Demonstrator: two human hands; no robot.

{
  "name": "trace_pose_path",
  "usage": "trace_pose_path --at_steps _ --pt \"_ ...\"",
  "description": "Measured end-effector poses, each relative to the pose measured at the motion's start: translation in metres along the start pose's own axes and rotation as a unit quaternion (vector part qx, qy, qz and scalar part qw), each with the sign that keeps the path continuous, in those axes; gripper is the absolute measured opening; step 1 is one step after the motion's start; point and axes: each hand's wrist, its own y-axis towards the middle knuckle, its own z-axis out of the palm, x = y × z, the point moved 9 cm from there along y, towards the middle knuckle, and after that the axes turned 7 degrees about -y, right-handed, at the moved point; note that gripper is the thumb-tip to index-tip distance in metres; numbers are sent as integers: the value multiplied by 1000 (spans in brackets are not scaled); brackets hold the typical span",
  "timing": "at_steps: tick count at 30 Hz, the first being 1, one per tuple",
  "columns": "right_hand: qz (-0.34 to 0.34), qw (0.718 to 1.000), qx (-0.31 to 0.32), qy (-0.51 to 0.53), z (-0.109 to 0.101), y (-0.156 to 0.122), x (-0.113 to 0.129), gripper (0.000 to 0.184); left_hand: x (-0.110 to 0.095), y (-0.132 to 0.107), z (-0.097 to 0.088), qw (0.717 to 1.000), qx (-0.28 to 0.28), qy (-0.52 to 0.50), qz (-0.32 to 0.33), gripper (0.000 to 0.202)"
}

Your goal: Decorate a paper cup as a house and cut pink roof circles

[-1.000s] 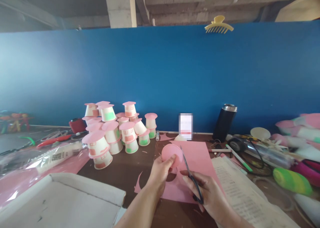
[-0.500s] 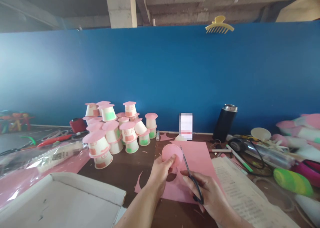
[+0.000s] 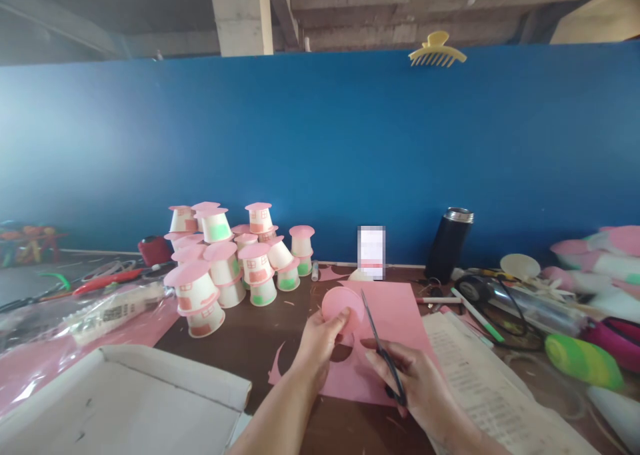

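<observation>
My left hand (image 3: pixel 319 342) pinches a round pink paper disc (image 3: pixel 341 306) and holds it upright above the table. My right hand (image 3: pixel 407 382) grips black scissors (image 3: pixel 380 348), whose blades point up toward the disc's right edge. Under both hands lies a pink paper sheet (image 3: pixel 395 322) with a round hole cut out of it. A curved pink offcut (image 3: pixel 275 368) lies just left of the sheet on the brown table (image 3: pixel 250 342).
A pile of paper-cup houses with pink roofs (image 3: pixel 235 268) stands at the left. A white cardboard box (image 3: pixel 125 402) fills the near left. A black flask (image 3: pixel 449 244), pens, cables, printed sheets (image 3: pixel 480 388) and soft toys crowd the right. A blue partition (image 3: pixel 320 155) backs the table.
</observation>
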Motion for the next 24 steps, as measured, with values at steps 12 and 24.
trace_pose_path --at_steps 12,24 --pt "4 1000 -6 -11 -3 -2 2 66 -4 -4 8 999 29 13 1 50" --pt "-2 998 17 -59 -1 -1 2 72 -5 -2 9 999 33 15 2 47"
